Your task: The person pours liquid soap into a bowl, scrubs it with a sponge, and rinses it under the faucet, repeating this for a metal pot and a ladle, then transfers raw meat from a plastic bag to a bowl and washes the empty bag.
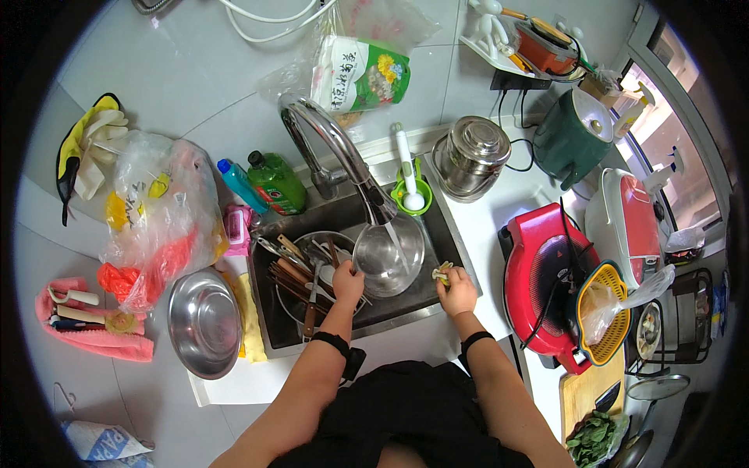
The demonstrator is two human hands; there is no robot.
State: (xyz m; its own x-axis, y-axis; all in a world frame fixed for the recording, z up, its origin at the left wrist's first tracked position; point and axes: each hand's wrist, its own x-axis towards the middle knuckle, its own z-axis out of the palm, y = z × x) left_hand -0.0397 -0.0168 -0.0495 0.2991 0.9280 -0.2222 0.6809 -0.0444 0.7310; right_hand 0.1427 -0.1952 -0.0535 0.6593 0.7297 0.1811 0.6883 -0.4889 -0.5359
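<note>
My left hand (348,284) grips the left rim of a stainless steel bowl (386,257), tilted under the faucet (383,207). Water runs from the spout into the bowl. My right hand (458,292) holds a crumpled, pale yellow cloth or sponge (443,273) over the right side of the sink (462,245). To the left in the sink, a basin holds chopsticks (288,279), a wooden-handled utensil (311,310) and other utensils. A green holder (425,202) with a white-handled brush (406,158) is at the back of the sink.
Left of the sink stand an empty metal basin (205,324) and a plastic bag (169,205). Green (281,184) and blue (243,186) bottles stand behind it. A lidded steel pot (477,152), red electric pan (541,281), yellow basket (614,333) and cutting board (576,392) are at the right.
</note>
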